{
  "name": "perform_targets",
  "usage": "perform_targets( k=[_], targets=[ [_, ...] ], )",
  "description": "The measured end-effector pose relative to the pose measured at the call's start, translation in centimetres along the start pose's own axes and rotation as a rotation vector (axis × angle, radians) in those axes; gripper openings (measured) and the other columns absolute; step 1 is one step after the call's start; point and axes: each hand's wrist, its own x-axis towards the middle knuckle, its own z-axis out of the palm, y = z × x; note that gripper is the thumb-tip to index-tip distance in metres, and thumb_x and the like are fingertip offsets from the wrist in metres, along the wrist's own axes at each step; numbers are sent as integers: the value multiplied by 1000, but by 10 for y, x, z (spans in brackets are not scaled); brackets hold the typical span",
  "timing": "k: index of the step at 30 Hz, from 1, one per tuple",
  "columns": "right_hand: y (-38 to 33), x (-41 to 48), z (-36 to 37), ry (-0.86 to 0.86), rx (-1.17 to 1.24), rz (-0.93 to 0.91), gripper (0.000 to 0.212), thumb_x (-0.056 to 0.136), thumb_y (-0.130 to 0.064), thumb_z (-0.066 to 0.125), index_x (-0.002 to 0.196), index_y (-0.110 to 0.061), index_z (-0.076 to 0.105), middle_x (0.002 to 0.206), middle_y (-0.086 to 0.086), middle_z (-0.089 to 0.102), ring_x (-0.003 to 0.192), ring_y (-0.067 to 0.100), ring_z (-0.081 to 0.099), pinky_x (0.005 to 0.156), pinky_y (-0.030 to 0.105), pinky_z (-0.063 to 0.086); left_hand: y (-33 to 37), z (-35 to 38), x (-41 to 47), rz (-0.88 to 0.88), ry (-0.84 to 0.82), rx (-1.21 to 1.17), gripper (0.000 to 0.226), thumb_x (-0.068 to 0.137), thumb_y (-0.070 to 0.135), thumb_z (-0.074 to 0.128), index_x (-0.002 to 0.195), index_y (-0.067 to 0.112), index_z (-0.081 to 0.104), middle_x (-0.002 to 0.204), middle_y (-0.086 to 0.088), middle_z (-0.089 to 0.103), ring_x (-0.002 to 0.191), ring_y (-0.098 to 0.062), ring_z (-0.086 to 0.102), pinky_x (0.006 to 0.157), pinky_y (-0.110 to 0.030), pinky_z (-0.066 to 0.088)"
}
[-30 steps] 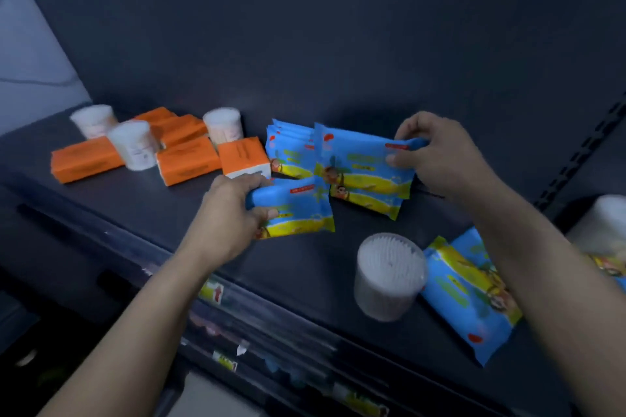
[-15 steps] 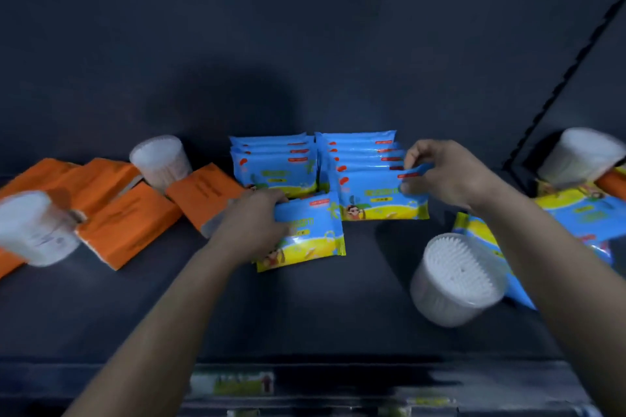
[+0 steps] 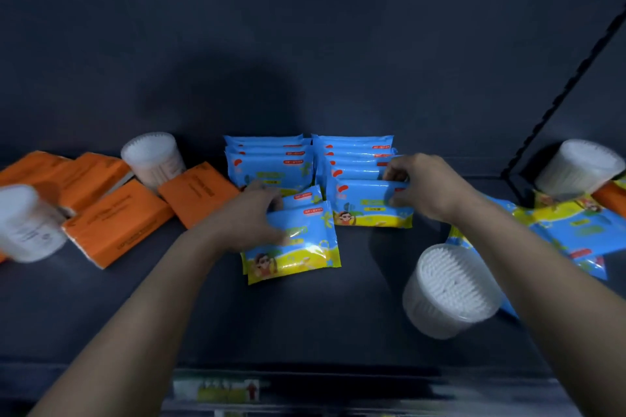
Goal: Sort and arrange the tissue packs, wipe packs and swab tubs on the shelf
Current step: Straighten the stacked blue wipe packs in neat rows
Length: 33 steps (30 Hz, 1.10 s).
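Two rows of blue wipe packs stand on edge at the middle of the frame, against the dark back panel [image 3: 305, 44] of the shelf [image 3: 305, 322]: the left row [image 3: 271, 166] and the right row [image 3: 352, 152]. The left hand [image 3: 254, 217] curls round the left edge of the front wipe pack [image 3: 298, 244], which leans just before the left row with a second pack [image 3: 301, 195] tucked right behind it. The right hand [image 3: 423, 186] pinches the upper right corner of the foremost pack [image 3: 366, 210] of the right row, fingers closed on it.

The near swab tub [image 3: 450, 291] sits tilted at lower right, under the right forearm and partly in front of the loose wipe packs [image 3: 576, 227] strewn toward the right edge. The nearest tissue pack [image 3: 200, 193], orange, lies just left of the left hand. A perforated upright [image 3: 559, 105] climbs the right side, and a label strip [image 3: 216, 389] runs along the shelf's front edge at the bottom.

Swab tubs number four: the near one, the back swab tub [image 3: 149, 159] among the orange packs, the blurred swab tub [image 3: 27, 223] at the left edge and the far-right swab tub [image 3: 579, 166]. Orange tissue packs number at least four at centre left, with an orange corner [image 3: 613, 196] at the right edge. The left row shows about three packs and the right about five; blur leaves the exact count unsure
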Motion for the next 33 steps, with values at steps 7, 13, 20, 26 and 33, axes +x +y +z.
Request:
perform_targets(
  k=[7, 13, 20, 26, 33],
  targets=[
    [-9, 12, 3, 33, -104, -78, 23, 69, -12, 73, 84, -17, 56, 97, 4, 50, 89, 23, 51, 74, 33, 46, -17, -10, -8, 70, 303, 9, 51, 65, 12, 80, 104, 20, 49, 107, 1, 46, 101, -22, 51, 90, -41, 43],
    [-18, 12, 2, 41, -337, -52, 24, 74, -19, 67, 83, -21, 44, 104, 2, 56, 100, 27, 53, 76, 33, 32, -21, -9, 5, 133, 439, 241, 54, 74, 18, 73, 124, 16, 53, 116, -3, 49, 102, -29, 54, 91, -40, 42],
    [-32, 12, 8, 41, -441, 35, 23, 79, -12, 58, 99, -19, 50, 115, 6, 54, 107, 28, 48, 82, 34, 35, -34, -17, 20, 275, 423, 265, 58, 77, 22, 70, 132, 19, 49, 121, -1, 52, 114, -23, 49, 87, -34, 33],
    [-43, 4, 21, 64, -492, 154, 44, 82, -18, 59, 123, -13, 44, 122, 10, 47, 114, 31, 44, 90, 37, 37, -48, -14, 26, 464, 524, 340, 50, 70, 19, 72, 118, 12, 60, 102, -7, 62, 89, -32, 59, 74, -41, 42],
    [-52, 0, 33, 166, -553, 207, 44, 84, -16, 59, 124, -11, 44, 122, 12, 47, 113, 31, 44, 88, 37, 40, -57, -12, 29, 508, 585, 364, 64, 55, 12, 85, 114, 10, 61, 99, -9, 61, 96, -22, 36, 74, -43, 44]
  ],
)
